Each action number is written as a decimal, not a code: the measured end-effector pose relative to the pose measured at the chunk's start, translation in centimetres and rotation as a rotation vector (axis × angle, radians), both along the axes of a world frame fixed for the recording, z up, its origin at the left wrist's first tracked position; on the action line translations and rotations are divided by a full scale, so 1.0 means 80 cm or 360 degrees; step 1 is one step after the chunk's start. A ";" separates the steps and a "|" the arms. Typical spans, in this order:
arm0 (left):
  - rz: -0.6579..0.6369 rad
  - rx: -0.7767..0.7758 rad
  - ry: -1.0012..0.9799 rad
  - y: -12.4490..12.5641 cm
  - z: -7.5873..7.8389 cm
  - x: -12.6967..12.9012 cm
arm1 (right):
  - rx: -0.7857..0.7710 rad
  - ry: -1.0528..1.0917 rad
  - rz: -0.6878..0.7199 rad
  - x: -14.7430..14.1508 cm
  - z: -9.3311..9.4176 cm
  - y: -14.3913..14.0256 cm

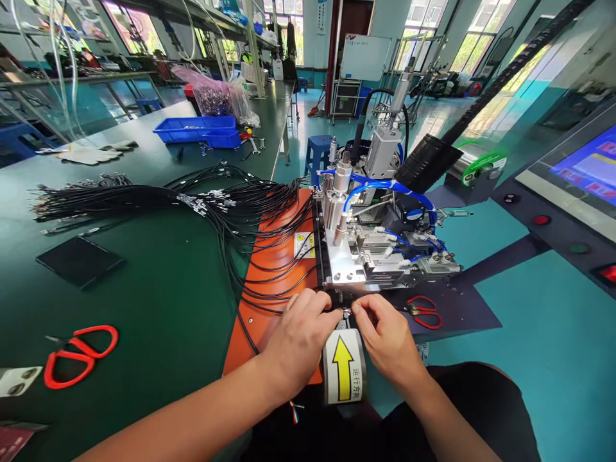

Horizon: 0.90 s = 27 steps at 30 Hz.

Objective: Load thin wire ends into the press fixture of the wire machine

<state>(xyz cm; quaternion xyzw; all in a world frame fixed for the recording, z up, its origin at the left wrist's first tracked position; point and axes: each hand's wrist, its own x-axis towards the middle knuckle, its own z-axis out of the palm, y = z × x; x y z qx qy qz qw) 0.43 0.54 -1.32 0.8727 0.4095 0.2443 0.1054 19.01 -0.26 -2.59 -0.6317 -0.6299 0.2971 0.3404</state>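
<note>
My left hand point(301, 337) and my right hand point(387, 340) meet at the front of a small metal machine point(370, 247) with blue air hoses. Both pinch the end of a thin black cable point(345, 312) between fingertips, right at the machine's front slot. Below my hands sits a white guard with a yellow arrow label point(343, 367). A large bundle of black cables point(226, 205) with metal terminals fans across the green table point(158, 301) and over the orange plate point(274, 269) toward my left hand.
Red scissors point(79, 354) lie at the near left, another red pair point(424, 311) right of the machine. A black pad point(79, 260), blue trays point(199, 130), white gloves point(89, 154) sit farther back. A control panel with screen point(582, 173) stands on the right.
</note>
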 end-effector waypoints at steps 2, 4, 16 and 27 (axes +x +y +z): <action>0.0000 0.0100 0.0086 -0.001 0.006 0.001 | -0.0088 0.0017 -0.0020 0.000 -0.002 0.001; -0.0037 0.0136 0.0149 -0.001 0.011 0.000 | -0.0197 0.0047 -0.0034 0.000 -0.003 0.004; -0.0090 0.0275 0.0542 -0.026 0.038 0.001 | -0.0344 0.0193 -0.0120 -0.008 -0.004 0.009; -0.0147 0.0322 0.0401 -0.025 0.038 -0.015 | -0.0292 -0.0104 0.0397 -0.044 0.043 -0.085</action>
